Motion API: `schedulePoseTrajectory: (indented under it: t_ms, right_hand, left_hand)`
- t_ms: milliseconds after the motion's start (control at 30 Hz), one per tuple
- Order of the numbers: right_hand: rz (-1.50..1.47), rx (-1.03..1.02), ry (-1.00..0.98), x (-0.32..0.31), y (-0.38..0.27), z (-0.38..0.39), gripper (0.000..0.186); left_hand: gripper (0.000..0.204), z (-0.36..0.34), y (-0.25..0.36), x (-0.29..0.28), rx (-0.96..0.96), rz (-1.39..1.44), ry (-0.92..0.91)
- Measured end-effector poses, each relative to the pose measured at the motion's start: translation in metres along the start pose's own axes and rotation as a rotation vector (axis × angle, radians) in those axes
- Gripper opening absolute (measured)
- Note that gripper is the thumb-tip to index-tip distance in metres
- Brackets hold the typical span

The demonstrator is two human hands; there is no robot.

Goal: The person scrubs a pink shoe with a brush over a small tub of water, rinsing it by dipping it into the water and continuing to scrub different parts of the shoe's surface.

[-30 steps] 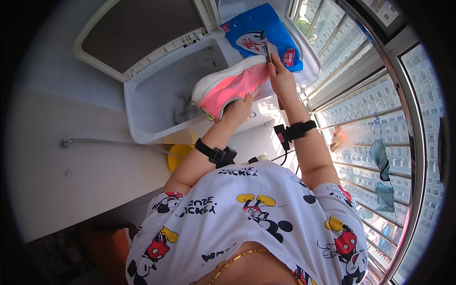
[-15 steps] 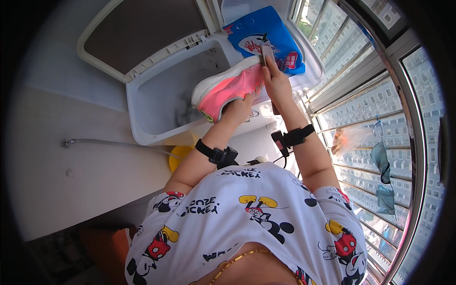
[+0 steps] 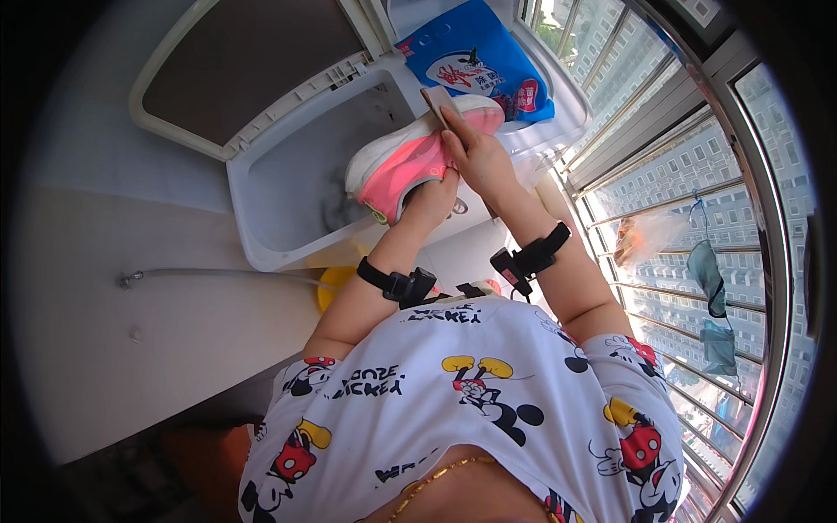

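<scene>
My left hand grips the pink shoe; my right hand, clamped on a flat block, has shifted left, uncovering the toe.

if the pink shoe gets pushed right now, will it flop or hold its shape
The shoe would probably dent at its pink upper, which looks like soft fabric. Its thick white sole is likely stiffer and should resist folding. Tipping seems less likely with the left hand tucked inside it.
</scene>
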State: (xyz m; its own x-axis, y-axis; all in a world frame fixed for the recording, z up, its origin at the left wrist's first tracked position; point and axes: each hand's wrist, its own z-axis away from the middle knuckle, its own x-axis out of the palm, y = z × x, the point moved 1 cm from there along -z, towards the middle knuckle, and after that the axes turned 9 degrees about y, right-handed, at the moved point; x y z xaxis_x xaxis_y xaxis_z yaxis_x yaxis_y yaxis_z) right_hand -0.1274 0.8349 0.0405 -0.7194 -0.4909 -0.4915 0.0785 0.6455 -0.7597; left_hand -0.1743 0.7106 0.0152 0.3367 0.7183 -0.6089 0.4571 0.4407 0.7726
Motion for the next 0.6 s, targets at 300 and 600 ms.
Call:
schedulePoseTrajectory:
  t_ms: [300,600]
  right_hand:
    - [-0.016,0.201,0.166,-0.011,0.029,-0.017,0.041]
    - [0.076,0.326,0.140,-0.025,0.046,-0.020,0.039]
  left_hand:
    - [0.035,-0.008,0.017,-0.003,-0.161,0.026,-0.025]
    - [0.036,-0.008,0.033,-0.005,-0.198,-0.007,-0.069]
